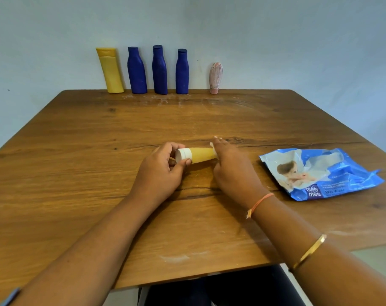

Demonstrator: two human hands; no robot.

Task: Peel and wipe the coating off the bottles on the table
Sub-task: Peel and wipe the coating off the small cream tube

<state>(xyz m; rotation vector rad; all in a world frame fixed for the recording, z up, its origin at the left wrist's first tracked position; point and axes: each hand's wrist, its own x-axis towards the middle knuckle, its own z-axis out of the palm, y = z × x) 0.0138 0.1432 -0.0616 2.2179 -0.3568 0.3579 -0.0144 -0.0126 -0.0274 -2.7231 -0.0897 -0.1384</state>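
A small yellow tube with a white cap [198,154] lies on its side at the middle of the wooden table [77,151]. My left hand [161,168] grips its capped end between thumb and fingers. My right hand [229,166] holds a white wipe [213,145] against the tube's other end, and only the wipe's edge shows past the fingers. Against the back wall stand a yellow bottle [110,70], three blue bottles [136,70] [160,70] [182,72] and a small pinkish bottle [215,77].
A blue pack of wet wipes [320,173] lies flat to the right of my hands, its flap open. White residue smears the wood near the front edge [176,258] and in front of the row of bottles.
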